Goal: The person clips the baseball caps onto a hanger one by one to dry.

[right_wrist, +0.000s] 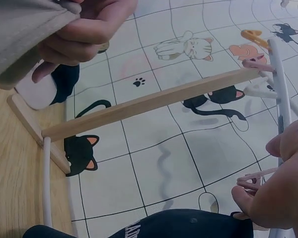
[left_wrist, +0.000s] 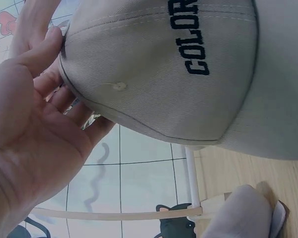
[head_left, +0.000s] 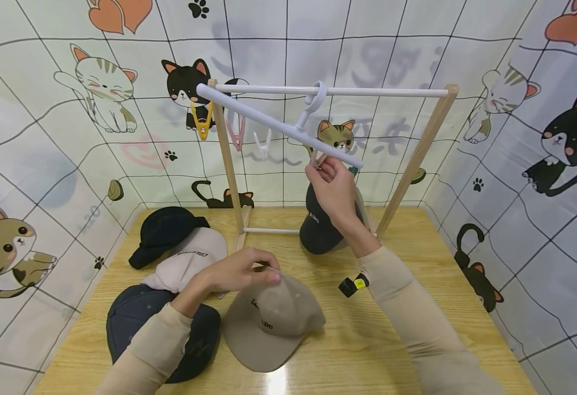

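Observation:
My left hand (head_left: 244,269) pinches the crown of a khaki baseball cap (head_left: 278,307) with dark lettering, brim toward the front. In the left wrist view its thumb and fingers grip the edge of the cap (left_wrist: 154,94). My right hand (head_left: 335,192) pinches a pale pink clothespin (right_wrist: 251,181) beneath the lower right end of a lilac hanger (head_left: 268,123). The hanger hooks over the white rail of a wooden rack and slopes down to the right. A dark cap (head_left: 318,227) hangs just below my right hand, with something beige partly hidden behind it.
Yellow (head_left: 202,122), pink (head_left: 236,131) and white clothespins (head_left: 262,145) hang from the hanger's left half. A black cap (head_left: 167,233), a pale pink cap (head_left: 194,258) and a navy cap (head_left: 140,318) lie on the left. A black-and-yellow item (head_left: 352,285) sits by the right sleeve.

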